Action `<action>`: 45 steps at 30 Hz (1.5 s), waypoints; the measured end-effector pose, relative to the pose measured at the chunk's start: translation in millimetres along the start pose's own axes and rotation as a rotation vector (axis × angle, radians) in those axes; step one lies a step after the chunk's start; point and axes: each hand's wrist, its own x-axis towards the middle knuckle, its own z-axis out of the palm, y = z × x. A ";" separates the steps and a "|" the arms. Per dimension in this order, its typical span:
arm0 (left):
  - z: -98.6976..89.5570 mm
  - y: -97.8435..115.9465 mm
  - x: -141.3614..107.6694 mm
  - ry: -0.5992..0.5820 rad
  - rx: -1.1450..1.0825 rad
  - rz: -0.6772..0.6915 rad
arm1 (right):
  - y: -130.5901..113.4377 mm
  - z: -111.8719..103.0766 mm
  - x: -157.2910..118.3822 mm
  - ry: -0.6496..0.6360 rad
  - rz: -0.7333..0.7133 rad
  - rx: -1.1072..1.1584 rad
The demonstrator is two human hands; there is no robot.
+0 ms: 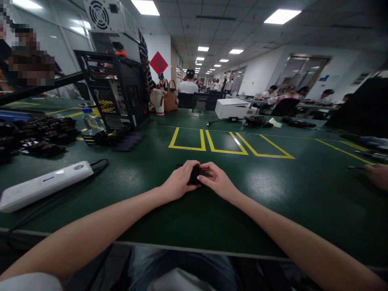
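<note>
A small black block-like part (pixel 194 175) sits between my hands, low over the green table (pixel 169 226). My left hand (pixel 181 178) wraps round it from the left, fingers over its top and thumb along the near side. From the right, my right hand (pixel 216 180) pinches its edge with thumb and fingertips. Much of the part is covered by my fingers, so its exact kind cannot be made out.
A white power bank-like device (pixel 45 186) with a black cable lies at left, before a heap of black parts (pixel 39 131). Behind stand an open computer case (pixel 118 89), a white cup (pixel 159 102) and a white box (pixel 232 108). Another person's hand (pixel 377 174) is at far right.
</note>
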 end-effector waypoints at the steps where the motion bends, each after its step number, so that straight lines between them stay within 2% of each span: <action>1: 0.4 -0.4 0.2 0.003 0.004 0.003 | 1.2 0.3 0.0 0.000 -0.010 0.003; 11: -1.1 0.1 -0.3 -0.002 0.004 0.009 | 0.6 0.3 -1.4 0.020 -0.038 -0.021; 18: -1.9 0.9 -0.3 -0.005 -0.014 0.001 | -2.9 0.0 -1.9 0.011 0.024 -0.018; 24: -1.7 0.5 -0.1 -0.007 -0.008 -0.005 | 0.3 0.3 -1.5 -0.011 -0.007 0.053; 29: -0.6 -0.2 0.4 -0.001 -0.005 0.000 | -0.1 1.2 -0.5 0.016 -0.036 0.017; 36: 0.4 -1.0 0.2 0.004 -0.010 0.003 | 2.1 0.4 -0.7 0.008 0.005 0.018; 45: -0.7 0.7 0.4 0.002 -0.008 0.005 | 1.2 1.3 -1.8 0.006 -0.030 0.051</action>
